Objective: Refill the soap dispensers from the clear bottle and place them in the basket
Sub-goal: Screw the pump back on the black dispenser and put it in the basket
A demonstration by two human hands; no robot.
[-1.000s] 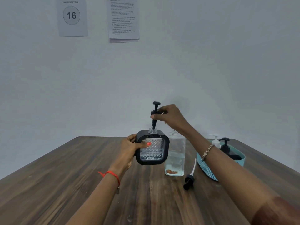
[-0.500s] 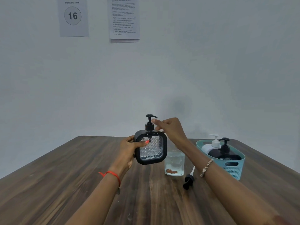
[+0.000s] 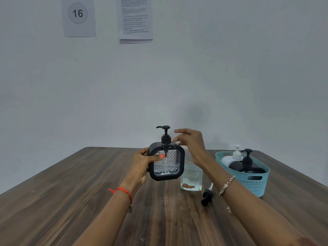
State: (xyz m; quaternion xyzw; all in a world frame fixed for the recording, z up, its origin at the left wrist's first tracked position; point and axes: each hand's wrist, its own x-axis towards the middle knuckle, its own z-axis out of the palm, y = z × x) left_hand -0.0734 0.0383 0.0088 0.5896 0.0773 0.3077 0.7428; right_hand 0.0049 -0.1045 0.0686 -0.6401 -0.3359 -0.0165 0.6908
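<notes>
My left hand (image 3: pixel 142 163) grips a square black dispenser (image 3: pixel 166 161) with a clear faceted front, held upright above the table. Its black pump head (image 3: pixel 165 134) sits seated in the neck. My right hand (image 3: pixel 190 141) hovers just right of the pump, fingers spread and holding nothing. Behind the dispenser stands the clear bottle (image 3: pixel 191 176), partly hidden, with clear liquid in its lower part. A loose black pump (image 3: pixel 206 197) with a white tube lies on the table beside it. The teal basket (image 3: pixel 255 181) at the right holds a white dispenser (image 3: pixel 233 155) and a black dispenser (image 3: pixel 247 165).
A dark wooden table (image 3: pixel 88 201) stretches to a plain wall. Two paper sheets hang high on the wall, one marked 16 (image 3: pixel 77 13). The basket stands near the table's right edge.
The right hand lowered the pump into the black dispenser's neck, seated it, and has let go, its fingers now spread beside it. The left hand keeps its hold.
</notes>
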